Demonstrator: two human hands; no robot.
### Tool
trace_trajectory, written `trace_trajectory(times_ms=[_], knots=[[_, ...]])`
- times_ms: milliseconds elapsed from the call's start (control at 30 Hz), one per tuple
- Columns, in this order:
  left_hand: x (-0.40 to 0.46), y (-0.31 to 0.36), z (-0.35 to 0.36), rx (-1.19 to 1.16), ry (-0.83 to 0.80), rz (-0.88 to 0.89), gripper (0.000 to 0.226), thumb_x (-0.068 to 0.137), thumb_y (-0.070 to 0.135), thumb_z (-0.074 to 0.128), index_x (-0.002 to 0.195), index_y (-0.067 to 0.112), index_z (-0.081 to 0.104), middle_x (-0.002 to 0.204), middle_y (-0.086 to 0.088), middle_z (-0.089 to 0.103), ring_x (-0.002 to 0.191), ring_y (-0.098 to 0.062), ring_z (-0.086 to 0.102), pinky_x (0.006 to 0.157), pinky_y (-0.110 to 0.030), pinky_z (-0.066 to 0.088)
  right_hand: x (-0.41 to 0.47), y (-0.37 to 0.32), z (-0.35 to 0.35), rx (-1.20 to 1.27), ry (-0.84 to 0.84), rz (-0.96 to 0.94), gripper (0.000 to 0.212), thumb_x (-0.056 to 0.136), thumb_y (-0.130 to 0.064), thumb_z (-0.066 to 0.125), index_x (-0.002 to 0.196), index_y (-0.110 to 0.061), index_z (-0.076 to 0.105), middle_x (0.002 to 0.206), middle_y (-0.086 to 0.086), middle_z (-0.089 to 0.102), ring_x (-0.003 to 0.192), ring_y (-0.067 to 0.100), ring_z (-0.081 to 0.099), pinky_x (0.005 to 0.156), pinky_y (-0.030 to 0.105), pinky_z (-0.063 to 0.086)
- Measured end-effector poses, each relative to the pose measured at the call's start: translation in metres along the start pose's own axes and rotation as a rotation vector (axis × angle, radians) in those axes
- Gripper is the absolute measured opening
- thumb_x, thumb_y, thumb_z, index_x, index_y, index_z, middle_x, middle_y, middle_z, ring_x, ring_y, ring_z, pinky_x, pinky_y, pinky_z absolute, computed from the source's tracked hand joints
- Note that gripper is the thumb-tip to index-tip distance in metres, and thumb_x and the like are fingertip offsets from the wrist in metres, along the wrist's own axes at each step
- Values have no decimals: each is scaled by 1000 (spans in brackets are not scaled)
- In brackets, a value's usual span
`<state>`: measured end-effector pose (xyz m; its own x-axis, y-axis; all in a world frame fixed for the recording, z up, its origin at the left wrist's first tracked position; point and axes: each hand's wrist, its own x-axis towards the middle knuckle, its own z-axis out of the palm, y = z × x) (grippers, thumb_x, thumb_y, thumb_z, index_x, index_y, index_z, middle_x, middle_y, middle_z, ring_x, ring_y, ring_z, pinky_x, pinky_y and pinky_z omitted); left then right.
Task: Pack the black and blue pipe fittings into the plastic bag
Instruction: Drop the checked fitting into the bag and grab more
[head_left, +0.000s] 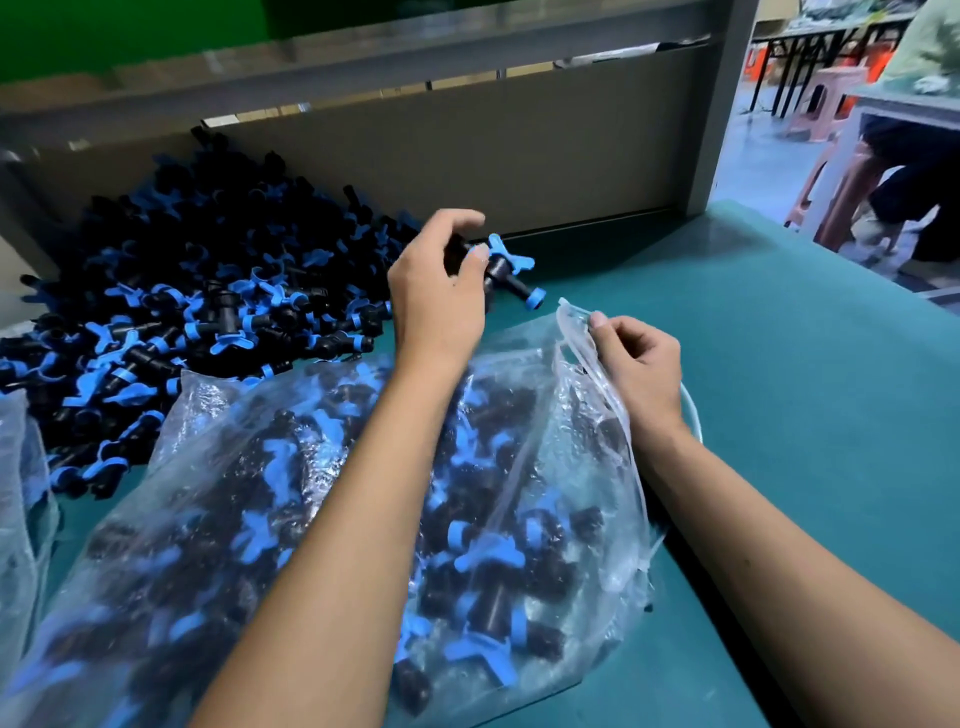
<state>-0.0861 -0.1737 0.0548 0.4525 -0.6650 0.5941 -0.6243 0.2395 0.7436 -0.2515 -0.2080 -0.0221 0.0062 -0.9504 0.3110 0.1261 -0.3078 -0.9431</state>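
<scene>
A large heap of black and blue pipe fittings (171, 312) lies on the green table at the back left. My left hand (441, 291) grips one black and blue fitting (511, 273) just right of the heap, above the bag's mouth. A clear plastic bag (576, 467), filled with many fittings, lies across the table in front of me. My right hand (636, 358) pinches the bag's upper rim and holds it lifted.
A grey upright panel (467, 156) closes the back of the green table (805, 389). Another filled clear bag (21, 493) lies at the left edge. Beyond the table's right side stand a pink stool (826, 98) and a seated person's legs (904, 208).
</scene>
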Motion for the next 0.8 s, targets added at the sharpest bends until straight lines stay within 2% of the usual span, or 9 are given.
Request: trace_trajectory(times_ms=[100,167,233,300,367,467,633,733,800], knots=[[-17,12,5,-463,-127,-468,20,97,-2,59,87,8,73,82,-12,67,50,-19,61,49,-25,56,7,0,-3,-15,75,-84,18,101,-14,60,85,-8,66,62,-13,61,61,1,53,64,23,44],[-29,11,5,-566,-195,-678,24,95,-5,57,79,4,71,74,-15,67,42,-19,59,44,-22,52,10,-5,-6,142,-39,-2,6,98,-15,65,97,-13,70,74,-10,68,71,8,58,60,21,45],[-36,6,3,-591,-203,-753,22,92,-7,56,76,1,69,67,-14,66,40,-20,56,42,-21,50,12,-8,-9,243,-260,92,16,96,-18,68,110,-21,73,95,1,74,87,16,61,59,19,45],[-38,2,3,-584,-215,-801,18,89,-7,59,75,-1,67,67,-15,63,38,-20,54,41,-20,48,12,-7,-11,242,-441,127,25,94,-19,68,118,-27,73,114,5,74,97,16,65,70,23,50],[-37,1,0,-577,-233,-854,14,89,-7,58,77,-2,65,71,-14,60,37,-17,54,39,-18,47,11,-7,-12,300,-511,173,25,92,-17,70,116,-22,74,118,9,73,101,20,67,86,37,49],[-35,-5,-3,-620,-214,-934,17,92,-8,51,79,-1,59,68,-10,56,38,-14,56,40,-18,49,8,-5,-11,357,-579,187,24,86,-15,74,110,-18,77,112,9,75,87,23,62,82,33,50],[-38,-8,1,-634,-139,-880,14,92,-12,48,88,-1,57,76,-16,58,42,-18,62,48,-24,56,3,-1,0,345,-517,156,29,87,-2,72,114,-11,74,104,8,76,79,16,69,74,26,55],[-44,-13,9,-508,-67,-657,17,92,-7,58,83,7,61,83,-14,62,64,-26,68,66,-40,64,2,0,4,380,-456,239,25,97,-11,63,119,0,68,101,14,74,74,20,67,74,31,55],[-48,-16,11,-393,-25,-476,20,92,-3,66,78,12,63,86,-5,63,79,-24,70,71,-40,64,0,-2,4,419,-493,322,39,103,-26,52,124,5,64,94,15,72,73,19,67,70,28,55]])
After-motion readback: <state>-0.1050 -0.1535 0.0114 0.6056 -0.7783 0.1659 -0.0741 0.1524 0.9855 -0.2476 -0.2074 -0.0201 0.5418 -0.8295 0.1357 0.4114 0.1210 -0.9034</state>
